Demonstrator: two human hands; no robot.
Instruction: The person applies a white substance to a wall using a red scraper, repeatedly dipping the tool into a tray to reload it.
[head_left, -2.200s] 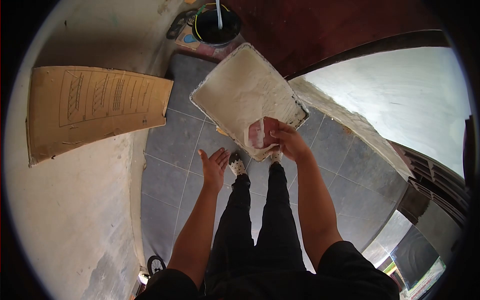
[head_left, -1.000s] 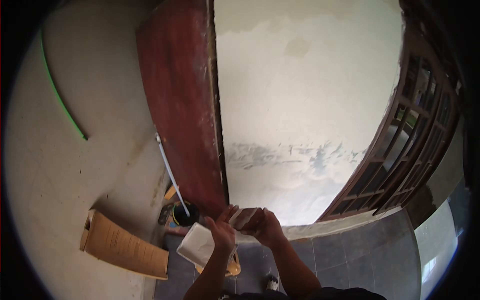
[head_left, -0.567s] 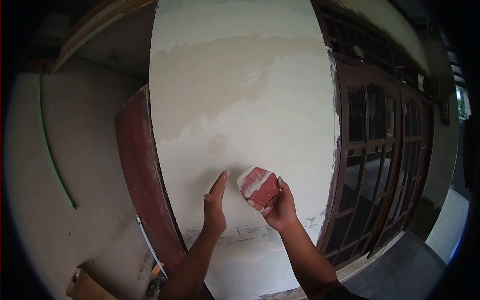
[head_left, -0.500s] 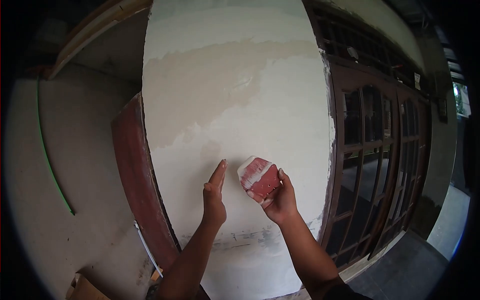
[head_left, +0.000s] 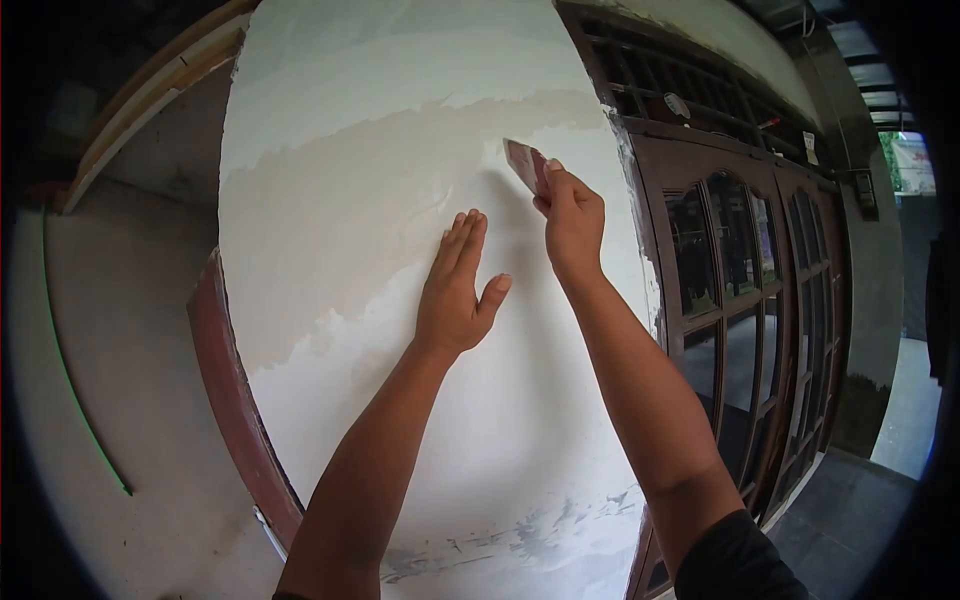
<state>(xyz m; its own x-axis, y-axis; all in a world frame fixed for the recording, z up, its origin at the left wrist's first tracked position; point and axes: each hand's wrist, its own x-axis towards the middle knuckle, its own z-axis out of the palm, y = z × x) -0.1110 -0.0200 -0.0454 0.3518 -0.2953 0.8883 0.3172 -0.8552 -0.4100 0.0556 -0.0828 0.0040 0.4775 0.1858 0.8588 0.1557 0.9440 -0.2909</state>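
My right hand (head_left: 576, 222) grips a flat red putty scraper (head_left: 525, 168), thumb on one face and fingers behind. White putty smears cover part of the scraper, and its far edge is right at the wall (head_left: 530, 400). Lower and to the left, my left hand (head_left: 455, 295) lies flat against the wall, fingers stretched upward and thumb out to the side. Around both hands the wall is white, with a broad beige-grey patch (head_left: 330, 210) running across its upper part. A small glossy streak (head_left: 443, 198) shows just above the left fingertips.
Brown doors with glass panes (head_left: 735, 240) stand right of the wall. To the left are a dark red board (head_left: 235, 370), a grey wall (head_left: 140, 330) and a thin green line (head_left: 65, 375) down it. Dark floor tiles (head_left: 840, 520) show at lower right.
Both hands have moved up the wall. The right hand has turned the scraper from its broad face toward me to its edge at the wall; the left palm has come flat onto the surface.
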